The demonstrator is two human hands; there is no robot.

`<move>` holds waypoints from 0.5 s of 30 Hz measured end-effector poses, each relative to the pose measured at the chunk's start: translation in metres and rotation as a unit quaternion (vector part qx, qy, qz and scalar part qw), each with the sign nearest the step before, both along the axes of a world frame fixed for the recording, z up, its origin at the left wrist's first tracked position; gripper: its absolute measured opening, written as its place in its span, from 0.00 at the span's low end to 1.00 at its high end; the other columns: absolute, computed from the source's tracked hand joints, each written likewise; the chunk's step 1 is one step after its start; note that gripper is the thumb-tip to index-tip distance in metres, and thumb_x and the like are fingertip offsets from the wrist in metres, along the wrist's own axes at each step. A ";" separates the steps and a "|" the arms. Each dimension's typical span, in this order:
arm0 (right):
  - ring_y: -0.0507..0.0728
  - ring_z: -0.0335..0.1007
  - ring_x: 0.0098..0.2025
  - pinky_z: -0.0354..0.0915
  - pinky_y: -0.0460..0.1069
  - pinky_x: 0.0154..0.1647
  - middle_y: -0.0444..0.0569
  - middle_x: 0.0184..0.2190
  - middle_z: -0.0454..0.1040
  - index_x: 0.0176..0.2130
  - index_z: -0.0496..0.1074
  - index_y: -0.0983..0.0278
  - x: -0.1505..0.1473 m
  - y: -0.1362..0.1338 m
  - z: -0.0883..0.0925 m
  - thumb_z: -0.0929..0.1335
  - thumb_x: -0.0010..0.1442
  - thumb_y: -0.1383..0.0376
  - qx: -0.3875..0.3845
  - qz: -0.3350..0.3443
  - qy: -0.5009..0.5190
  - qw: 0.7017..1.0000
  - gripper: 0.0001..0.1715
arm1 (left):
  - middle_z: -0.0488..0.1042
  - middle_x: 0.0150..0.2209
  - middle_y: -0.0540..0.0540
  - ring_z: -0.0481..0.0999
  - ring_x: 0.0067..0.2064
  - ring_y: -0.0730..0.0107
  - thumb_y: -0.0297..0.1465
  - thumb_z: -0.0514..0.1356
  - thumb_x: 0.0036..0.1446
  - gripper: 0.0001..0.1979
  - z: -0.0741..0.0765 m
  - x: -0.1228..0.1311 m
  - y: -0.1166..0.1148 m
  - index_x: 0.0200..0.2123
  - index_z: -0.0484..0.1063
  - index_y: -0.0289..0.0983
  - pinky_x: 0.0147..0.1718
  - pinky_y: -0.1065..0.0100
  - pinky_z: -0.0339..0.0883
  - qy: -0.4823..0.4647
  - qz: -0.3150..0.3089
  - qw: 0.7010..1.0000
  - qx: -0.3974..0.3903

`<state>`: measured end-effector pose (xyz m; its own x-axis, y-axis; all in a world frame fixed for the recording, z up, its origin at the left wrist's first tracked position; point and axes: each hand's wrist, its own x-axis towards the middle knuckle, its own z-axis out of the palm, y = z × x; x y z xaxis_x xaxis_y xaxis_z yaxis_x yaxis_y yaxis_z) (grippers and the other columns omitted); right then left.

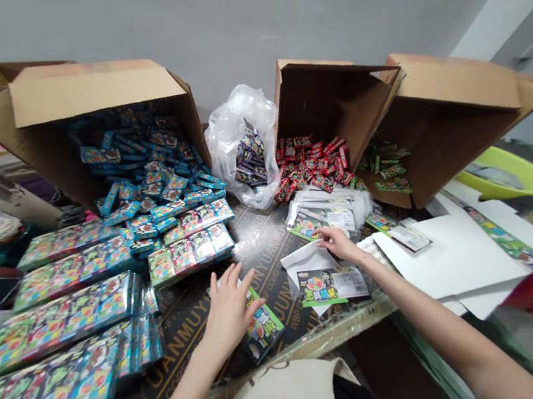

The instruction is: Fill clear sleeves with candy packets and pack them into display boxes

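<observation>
My left hand (231, 309) is spread open above a printed green-and-black packet (265, 326), covering part of it. My right hand (338, 243) has its fingers drawn together at the edge of a white sheet (307, 262); what they pinch is too small to make out. Just below that hand lies another printed packet (321, 287) with a grey, see-through right half. Beyond my right fingers is a stack of clear plastic bags with printed cards (324, 214). Left of my left hand, filled multi-coloured packs (191, 252) lie in rows.
Tilted cartons hold small blue boxes (161, 175), red boxes (313, 158) and green boxes (391, 170). Between them stands a clear bag (222, 142) of purple boxes (250, 158). White card sheets (437, 253) and a yellow-green basin (527, 168) are on the right.
</observation>
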<state>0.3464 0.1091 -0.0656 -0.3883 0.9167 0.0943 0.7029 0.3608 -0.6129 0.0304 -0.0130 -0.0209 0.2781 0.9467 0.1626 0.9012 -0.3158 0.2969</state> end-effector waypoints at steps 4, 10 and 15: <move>0.56 0.70 0.34 0.63 0.51 0.39 0.48 0.32 0.75 0.38 0.71 0.64 -0.016 -0.007 0.033 0.64 0.55 0.65 0.030 0.009 0.044 0.999 0.11 | 0.62 0.55 0.37 0.58 0.57 0.54 0.40 0.56 0.53 0.26 0.009 0.020 0.015 0.54 0.60 0.38 0.56 0.45 0.44 -0.115 0.002 0.992 -0.048; 0.57 0.69 0.37 0.63 0.52 0.41 0.48 0.33 0.74 0.34 0.72 0.61 -0.041 -0.042 0.096 0.63 0.58 0.61 0.049 0.045 0.149 0.987 0.09 | 0.64 0.54 0.38 0.65 0.53 0.59 0.42 0.54 0.54 0.29 0.026 0.037 0.021 0.57 0.57 0.37 0.51 0.56 0.58 -0.353 0.067 0.930 -0.077; 0.51 0.64 0.25 0.62 0.46 0.26 0.44 0.24 0.69 0.34 0.68 0.64 -0.049 -0.066 0.104 0.65 0.56 0.58 -0.146 0.053 0.267 0.951 0.11 | 0.75 0.39 0.43 0.72 0.42 0.61 0.38 0.63 0.45 0.17 0.036 0.045 0.002 0.38 0.73 0.36 0.42 0.63 0.64 -0.477 0.092 0.873 -0.053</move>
